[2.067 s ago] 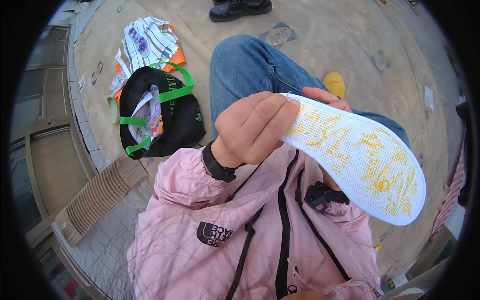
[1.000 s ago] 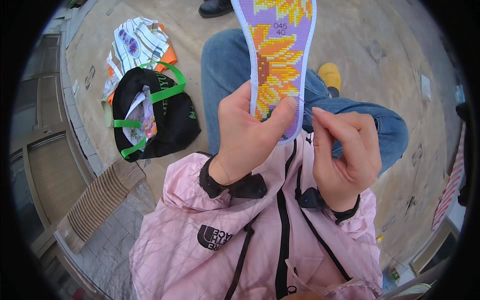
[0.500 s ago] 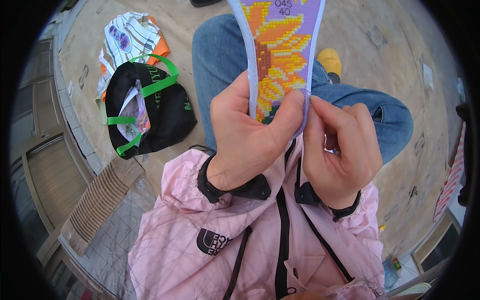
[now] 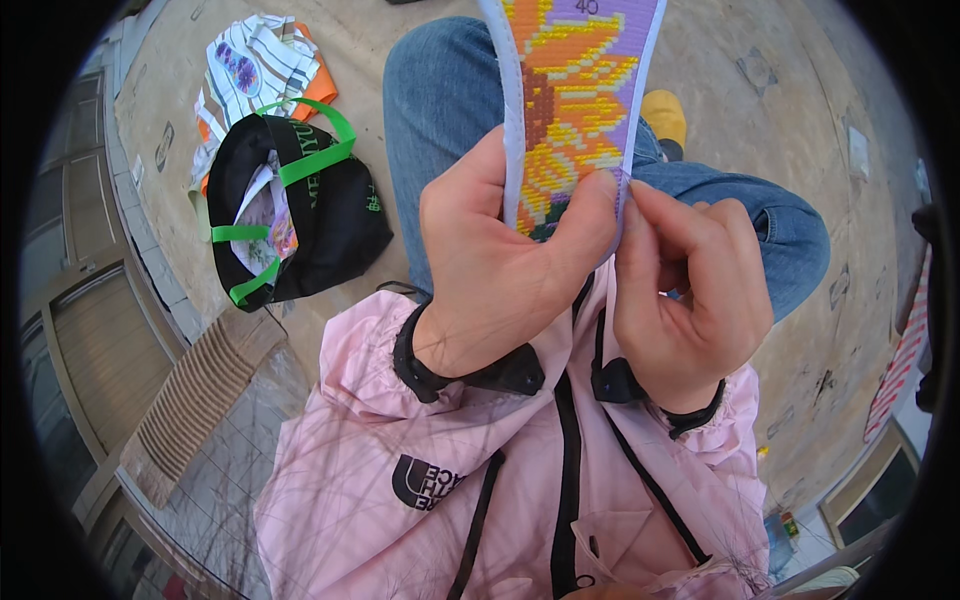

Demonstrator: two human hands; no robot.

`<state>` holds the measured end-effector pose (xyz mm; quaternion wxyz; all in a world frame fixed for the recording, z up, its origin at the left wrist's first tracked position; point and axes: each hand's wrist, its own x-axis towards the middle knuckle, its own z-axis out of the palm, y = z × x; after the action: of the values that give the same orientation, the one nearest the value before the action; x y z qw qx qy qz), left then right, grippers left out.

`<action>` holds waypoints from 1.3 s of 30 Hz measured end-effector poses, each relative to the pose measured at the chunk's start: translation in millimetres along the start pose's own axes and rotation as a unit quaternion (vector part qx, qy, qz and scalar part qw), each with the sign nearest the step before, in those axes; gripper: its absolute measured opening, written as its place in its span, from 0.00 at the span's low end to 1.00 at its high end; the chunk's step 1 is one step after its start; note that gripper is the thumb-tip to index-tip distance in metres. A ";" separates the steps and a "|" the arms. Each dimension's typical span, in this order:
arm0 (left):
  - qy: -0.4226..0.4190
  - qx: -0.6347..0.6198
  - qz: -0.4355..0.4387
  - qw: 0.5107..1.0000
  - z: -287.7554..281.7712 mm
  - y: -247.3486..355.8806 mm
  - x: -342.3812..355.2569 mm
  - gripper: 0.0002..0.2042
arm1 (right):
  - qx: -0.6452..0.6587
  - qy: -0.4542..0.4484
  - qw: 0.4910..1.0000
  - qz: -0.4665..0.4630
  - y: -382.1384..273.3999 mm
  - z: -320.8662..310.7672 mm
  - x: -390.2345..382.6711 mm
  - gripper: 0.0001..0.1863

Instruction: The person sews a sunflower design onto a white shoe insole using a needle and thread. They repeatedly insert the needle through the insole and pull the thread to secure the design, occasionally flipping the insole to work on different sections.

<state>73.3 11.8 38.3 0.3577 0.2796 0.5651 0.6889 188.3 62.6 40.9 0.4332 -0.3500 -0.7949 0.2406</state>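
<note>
Since half a second back, the embroidered insole (image 4: 575,100) has slid closer to the lens, and both hands are still on it. Left of the insole I see a black bag with green straps (image 4: 300,215) on the ground, striped cloth (image 4: 255,60) just beyond it. My left hand (image 4: 505,265) clenches the insole's lower end, thumb on the stitched sunflower. My right hand (image 4: 690,290) pinches its right edge. Behind the insole sit my jeans (image 4: 440,90).

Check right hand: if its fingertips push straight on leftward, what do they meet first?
The right hand pinches at the lilac edge of the embroidered insole; going on, it would likely press into the left hand thumb behind that edge. Depth is unclear.
</note>
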 end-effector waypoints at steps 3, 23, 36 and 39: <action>0.003 0.013 0.015 1.000 -0.9 -2.2 0.2 0.10 | -0.006 -0.005 1.000 -0.006 -0.2 -0.1 1.0 0.13; 0.006 0.188 0.241 0.952 -5.3 -29.4 9.0 0.07 | 0.063 -0.046 0.990 0.118 2.8 0.6 5.9 0.05; -0.044 0.300 0.436 0.847 -17.1 -31.4 22.3 0.15 | 0.110 -0.151 0.970 0.157 74.9 -28.5 -35.5 0.14; -0.056 0.288 0.445 0.846 -16.3 -30.1 19.0 0.15 | 0.121 -0.178 0.975 0.063 87.7 -16.8 -36.4 0.17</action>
<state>54.5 20.9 5.1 -0.0523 0.6299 0.5317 0.5638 247.0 92.1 -29.6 0.3081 -0.2962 -0.8003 0.4206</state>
